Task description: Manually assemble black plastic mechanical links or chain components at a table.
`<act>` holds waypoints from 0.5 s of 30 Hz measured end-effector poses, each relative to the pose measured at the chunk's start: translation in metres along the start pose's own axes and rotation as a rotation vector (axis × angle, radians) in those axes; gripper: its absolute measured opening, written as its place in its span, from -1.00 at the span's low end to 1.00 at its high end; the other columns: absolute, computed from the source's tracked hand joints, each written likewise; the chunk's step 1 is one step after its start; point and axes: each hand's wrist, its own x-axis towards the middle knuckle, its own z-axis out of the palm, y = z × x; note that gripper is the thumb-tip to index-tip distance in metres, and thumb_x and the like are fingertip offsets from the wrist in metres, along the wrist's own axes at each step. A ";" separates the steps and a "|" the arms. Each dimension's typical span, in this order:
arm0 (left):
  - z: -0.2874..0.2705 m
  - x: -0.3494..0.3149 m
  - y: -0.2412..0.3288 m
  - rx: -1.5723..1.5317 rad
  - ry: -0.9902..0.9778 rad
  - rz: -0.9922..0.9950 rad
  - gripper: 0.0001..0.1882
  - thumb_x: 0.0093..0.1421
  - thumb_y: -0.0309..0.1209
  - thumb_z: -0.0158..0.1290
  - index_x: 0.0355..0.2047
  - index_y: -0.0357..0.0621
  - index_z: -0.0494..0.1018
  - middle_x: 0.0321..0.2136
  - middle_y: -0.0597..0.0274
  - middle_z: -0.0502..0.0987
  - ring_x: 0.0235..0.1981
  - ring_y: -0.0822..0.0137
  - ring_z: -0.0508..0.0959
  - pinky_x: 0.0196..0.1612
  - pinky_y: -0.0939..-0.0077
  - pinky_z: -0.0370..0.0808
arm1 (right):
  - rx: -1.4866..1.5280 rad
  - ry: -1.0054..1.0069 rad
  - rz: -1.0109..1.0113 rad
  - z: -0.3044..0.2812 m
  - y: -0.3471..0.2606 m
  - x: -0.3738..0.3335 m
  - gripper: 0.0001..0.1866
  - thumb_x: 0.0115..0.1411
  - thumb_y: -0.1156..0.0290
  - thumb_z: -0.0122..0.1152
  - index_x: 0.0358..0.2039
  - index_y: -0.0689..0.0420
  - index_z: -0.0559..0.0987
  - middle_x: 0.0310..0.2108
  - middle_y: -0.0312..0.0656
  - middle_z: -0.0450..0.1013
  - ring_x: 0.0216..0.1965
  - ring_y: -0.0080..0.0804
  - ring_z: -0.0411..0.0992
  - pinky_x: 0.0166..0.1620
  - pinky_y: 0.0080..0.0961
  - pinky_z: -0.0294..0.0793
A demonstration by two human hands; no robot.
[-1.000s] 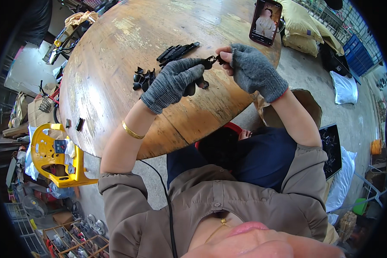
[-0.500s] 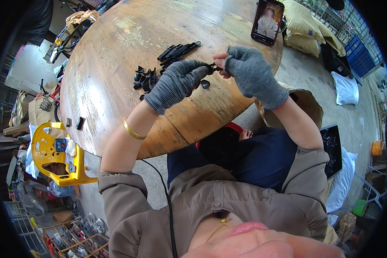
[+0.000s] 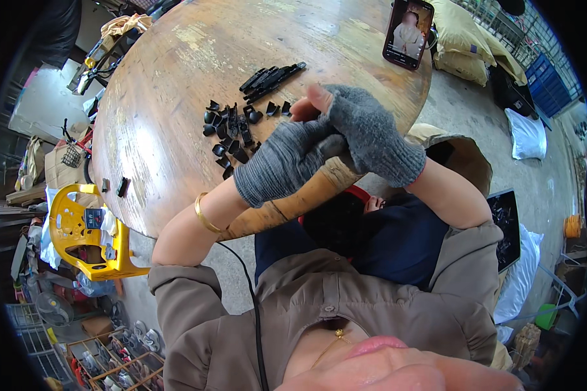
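Observation:
My left hand (image 3: 284, 161), in a grey fingerless glove, is closed near the table's front edge. Over it lies my right hand (image 3: 375, 130), gloved alike, with its bare fingertips bent in towards the left one. The two hands press together, and whatever sits between them is hidden. Just left of them lies a loose cluster of small black plastic pieces (image 3: 233, 124), some curved like caps. Beyond the hands, long thin black strips (image 3: 270, 79) are stacked side by side. Two small black pieces (image 3: 279, 108) lie apart, close to my right fingertips.
The round wooden table (image 3: 169, 85) has worn varnish. A phone (image 3: 407, 34) stands at its far right edge, and two black bits (image 3: 122, 187) lie at the left. A yellow plastic chair (image 3: 65, 218) stands at left. A paper sack (image 3: 469, 156) and a black tray (image 3: 504, 228) are at right.
Both hands have come together and nearer to me, the right one now over the left. The small black piece between their fingers no longer shows. More of the table cluster is uncovered.

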 end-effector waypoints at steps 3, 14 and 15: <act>-0.002 0.000 0.006 0.182 -0.072 0.009 -0.77 0.12 -0.43 -0.02 -0.23 -0.27 0.42 -0.39 0.13 0.50 -0.33 0.27 0.50 -0.25 0.51 0.41 | -0.067 -0.137 -0.199 -0.015 0.012 0.009 -0.32 0.11 -0.19 -0.15 -0.32 0.32 0.48 -0.37 -0.17 0.43 -0.35 -0.56 0.38 -0.26 -0.67 0.38; -0.006 0.007 0.001 0.107 -0.316 0.199 -0.68 0.05 -0.18 0.04 -0.24 -0.09 0.44 -0.44 0.05 0.50 -0.38 0.12 0.51 -0.28 0.39 0.44 | -1.324 -0.106 -0.470 -0.033 0.044 0.033 -0.72 -0.02 0.24 0.10 -0.37 0.16 0.49 -0.44 -0.09 0.40 -0.37 -0.18 0.39 -0.27 -0.38 0.38; -0.017 0.009 -0.008 0.005 -0.193 0.017 -0.66 0.06 -0.19 0.03 -0.21 -0.10 0.44 -0.43 0.05 0.50 -0.38 0.12 0.51 -0.27 0.39 0.44 | -1.380 -0.157 -0.505 -0.034 0.043 0.031 -0.74 -0.05 0.28 0.10 -0.37 0.17 0.48 -0.43 -0.08 0.39 -0.34 -0.13 0.39 -0.26 -0.34 0.38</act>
